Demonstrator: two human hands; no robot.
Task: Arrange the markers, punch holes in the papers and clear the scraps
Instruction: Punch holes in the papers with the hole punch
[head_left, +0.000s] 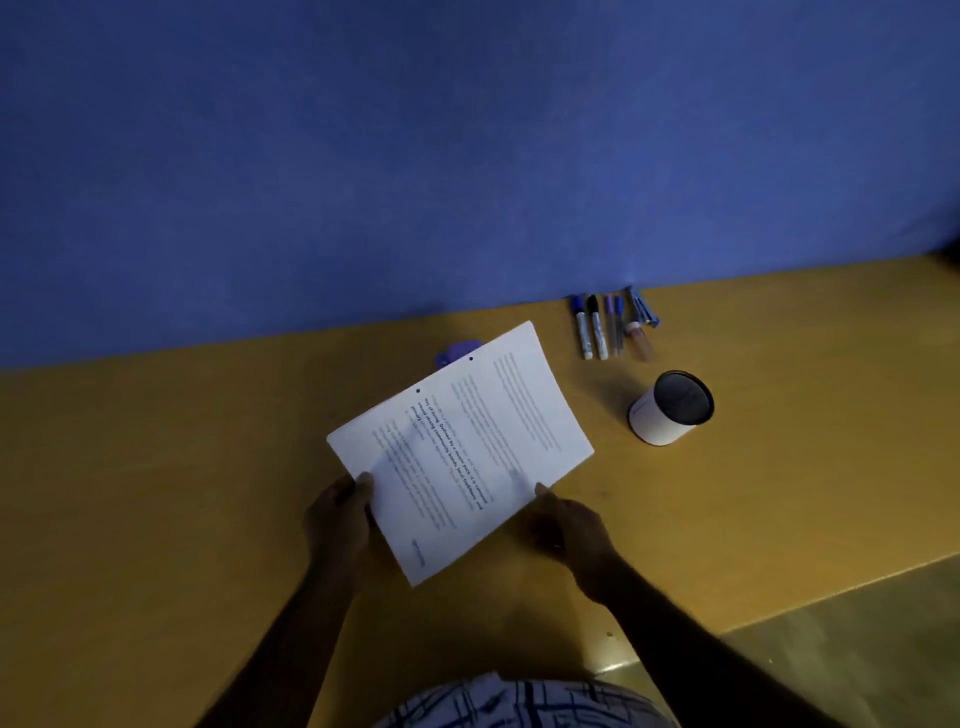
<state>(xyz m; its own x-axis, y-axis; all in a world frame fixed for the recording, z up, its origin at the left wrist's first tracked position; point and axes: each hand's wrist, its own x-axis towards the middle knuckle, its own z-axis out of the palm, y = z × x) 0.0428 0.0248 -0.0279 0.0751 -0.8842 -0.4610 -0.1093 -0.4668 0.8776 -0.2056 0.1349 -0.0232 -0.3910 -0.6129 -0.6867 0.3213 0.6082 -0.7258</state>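
**Two hands hold punched papers over a yellow tabletop**

A person looks down at a stack of white printed papers (460, 447), turned at an angle. Both hands are clamped on it. The left hand (337, 514) pinches the near-left corner, with the thumb on top. The right hand (569, 522) grips the near edge further right, its thumb also on the top sheet. The hands are apart, with the papers between them.

Two small dark punched holes (418, 391) show along the papers' far-left edge. Just beyond that edge, a purple object (457, 351) peeks out, mostly hidden by the sheets; it cannot be told what it is.

The yellow tabletop (156, 467) runs up to a blue wall (363, 156). At the far right, close to the wall, a row of markers (602, 327) lies side by side, caps pointing away from the person. Near them, right of the papers, stands a white cylindrical holder (670, 408) with a dark inside.

A checked shirt (519, 701) shows at the bottom. The light is dim.
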